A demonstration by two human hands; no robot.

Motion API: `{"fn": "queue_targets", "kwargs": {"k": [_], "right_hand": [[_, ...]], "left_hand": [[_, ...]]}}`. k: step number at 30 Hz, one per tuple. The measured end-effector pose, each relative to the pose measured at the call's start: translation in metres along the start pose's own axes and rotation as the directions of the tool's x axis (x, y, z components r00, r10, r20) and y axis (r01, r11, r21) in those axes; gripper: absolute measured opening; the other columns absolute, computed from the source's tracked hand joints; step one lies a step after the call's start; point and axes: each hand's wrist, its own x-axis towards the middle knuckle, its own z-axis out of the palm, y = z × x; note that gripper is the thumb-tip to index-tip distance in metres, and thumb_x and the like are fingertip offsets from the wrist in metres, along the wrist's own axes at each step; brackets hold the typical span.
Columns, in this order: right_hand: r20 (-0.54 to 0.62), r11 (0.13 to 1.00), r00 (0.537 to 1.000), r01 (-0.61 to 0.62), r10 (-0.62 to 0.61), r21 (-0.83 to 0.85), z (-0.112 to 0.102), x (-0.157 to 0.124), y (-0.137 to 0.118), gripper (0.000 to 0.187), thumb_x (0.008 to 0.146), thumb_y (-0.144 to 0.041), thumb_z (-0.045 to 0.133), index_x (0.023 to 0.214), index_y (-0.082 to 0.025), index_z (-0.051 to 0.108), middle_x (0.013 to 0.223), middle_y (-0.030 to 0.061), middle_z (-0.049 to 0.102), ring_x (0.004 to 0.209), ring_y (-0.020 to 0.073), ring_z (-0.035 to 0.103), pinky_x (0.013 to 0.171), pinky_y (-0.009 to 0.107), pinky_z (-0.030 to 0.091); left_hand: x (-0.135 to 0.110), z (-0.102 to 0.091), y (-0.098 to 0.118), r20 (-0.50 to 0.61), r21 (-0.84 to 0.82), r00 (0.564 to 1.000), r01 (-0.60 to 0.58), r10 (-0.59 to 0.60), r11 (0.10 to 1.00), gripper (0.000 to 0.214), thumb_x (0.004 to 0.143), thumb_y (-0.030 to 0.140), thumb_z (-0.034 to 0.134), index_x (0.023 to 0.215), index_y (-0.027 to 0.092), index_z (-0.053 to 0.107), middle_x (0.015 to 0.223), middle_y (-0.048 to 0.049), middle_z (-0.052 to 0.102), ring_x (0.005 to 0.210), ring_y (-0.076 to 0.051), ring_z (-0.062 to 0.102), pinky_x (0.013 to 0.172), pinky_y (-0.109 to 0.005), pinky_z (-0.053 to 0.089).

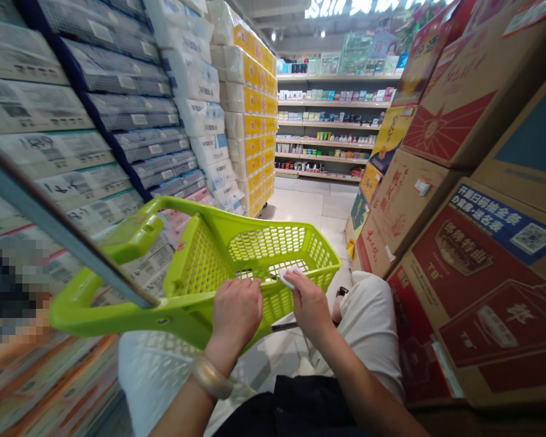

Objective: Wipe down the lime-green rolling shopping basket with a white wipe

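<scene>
A lime-green plastic shopping basket (209,255) rests tilted on my lap, its handle (122,240) swung to the left. My left hand (234,312) is closed over the basket's near rim, a pale bangle on the wrist. My right hand (307,300) pinches a small white cloth or wipe (287,276) against the inside of the basket's right wall. My knees, in light trousers, show under the basket.
Stacked packs of tissue and paper rolls (118,115) fill the left side. Cardboard boxes (473,243) are piled on the right. A tiled aisle (304,209) runs ahead to shelves of small goods (332,127). A grey bar (50,218) crosses at left.
</scene>
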Motion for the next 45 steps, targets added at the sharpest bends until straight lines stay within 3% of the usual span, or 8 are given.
{"fn": "queue_targets", "kwargs": {"k": [4, 11, 16, 22, 28, 34, 40, 45], "right_hand": [[0.083, 0.985, 0.986, 0.137, -0.146, 0.109, 0.005, -0.001, -0.012, 0.041, 0.089, -0.006, 0.043, 0.117, -0.022, 0.069, 0.122, 0.0065, 0.072, 0.123, 0.0188, 0.062, 0.107, 0.037, 0.049], [-0.004, 0.999, 0.999, -0.042, 0.042, 0.003, -0.001, 0.002, 0.002, 0.04, 0.088, -0.005, 0.044, 0.113, -0.021, 0.071, 0.118, 0.0091, 0.073, 0.12, 0.0236, 0.064, 0.105, 0.044, 0.051], [0.085, 0.986, 0.988, 0.122, -0.132, 0.111, 0.004, -0.001, -0.009, 0.042, 0.088, -0.005, 0.044, 0.118, -0.022, 0.069, 0.123, 0.0075, 0.071, 0.124, 0.0199, 0.061, 0.107, 0.039, 0.049], [-0.04, 0.999, 0.998, -0.048, 0.048, 0.001, -0.004, 0.0, 0.009, 0.042, 0.087, -0.005, 0.045, 0.114, -0.023, 0.071, 0.117, 0.008, 0.073, 0.119, 0.0229, 0.065, 0.105, 0.044, 0.051], [0.091, 0.982, 0.984, 0.14, -0.152, 0.128, -0.003, -0.004, -0.007, 0.045, 0.088, -0.004, 0.045, 0.121, -0.024, 0.068, 0.124, 0.0056, 0.07, 0.126, 0.019, 0.06, 0.108, 0.039, 0.049], [-0.025, 1.0, 1.0, -0.019, 0.019, -0.024, -0.009, -0.001, 0.007, 0.041, 0.088, -0.005, 0.043, 0.113, -0.021, 0.071, 0.117, 0.0093, 0.073, 0.118, 0.0233, 0.065, 0.103, 0.044, 0.053], [0.1, 0.984, 0.981, 0.157, -0.164, 0.082, -0.007, -0.006, -0.004, 0.042, 0.089, -0.005, 0.043, 0.119, -0.021, 0.068, 0.124, 0.0064, 0.07, 0.126, 0.0185, 0.059, 0.109, 0.037, 0.048], [-0.056, 0.998, 0.998, -0.044, 0.041, -0.045, -0.012, -0.002, 0.013, 0.041, 0.087, -0.005, 0.045, 0.113, -0.023, 0.071, 0.116, 0.008, 0.074, 0.118, 0.0237, 0.065, 0.104, 0.043, 0.052]], "left_hand": [[0.0, -0.001, 0.002, 0.01, -0.011, 1.0, -0.001, 0.001, 1.0, 0.025, 0.088, 0.016, 0.046, 0.088, 0.017, 0.071, 0.078, -0.0077, 0.073, 0.079, -0.027, 0.067, 0.076, -0.041, 0.044], [-0.001, -0.001, 0.006, 0.001, -0.008, 1.0, 0.001, -0.001, 1.0, 0.024, 0.089, 0.017, 0.046, 0.093, 0.017, 0.07, 0.079, -0.0067, 0.072, 0.08, -0.027, 0.067, 0.078, -0.041, 0.043], [-0.001, -0.002, 0.008, 0.012, 0.002, 1.0, -0.004, 0.004, 1.0, 0.023, 0.088, 0.016, 0.046, 0.088, 0.018, 0.069, 0.078, -0.0065, 0.071, 0.08, -0.026, 0.066, 0.077, -0.041, 0.043], [-0.003, -0.001, 0.007, -0.015, -0.015, 1.0, -0.008, 0.008, 1.0, 0.026, 0.088, 0.016, 0.046, 0.095, 0.016, 0.071, 0.081, -0.0085, 0.073, 0.081, -0.026, 0.067, 0.079, -0.04, 0.044], [-0.004, -0.004, 0.009, -0.008, -0.023, 1.0, -0.004, 0.004, 1.0, 0.025, 0.088, 0.016, 0.044, 0.088, 0.017, 0.07, 0.078, -0.0087, 0.072, 0.079, -0.025, 0.065, 0.077, -0.04, 0.043], [-0.006, -0.006, 0.01, 0.005, -0.007, 1.0, -0.001, 0.001, 1.0, 0.025, 0.089, 0.016, 0.044, 0.091, 0.017, 0.069, 0.079, -0.0077, 0.071, 0.08, -0.026, 0.065, 0.078, -0.04, 0.041], [-0.006, -0.006, 0.011, -0.002, 0.0, 1.0, -0.002, 0.002, 1.0, 0.025, 0.089, 0.016, 0.045, 0.09, 0.017, 0.069, 0.078, -0.0077, 0.071, 0.08, -0.026, 0.065, 0.078, -0.04, 0.041], [-0.007, -0.007, 0.012, -0.01, -0.007, 1.0, 0.0, 0.0, 1.0, 0.022, 0.087, 0.016, 0.047, 0.09, 0.017, 0.069, 0.077, -0.0072, 0.071, 0.08, -0.026, 0.065, 0.077, -0.039, 0.041]]}}
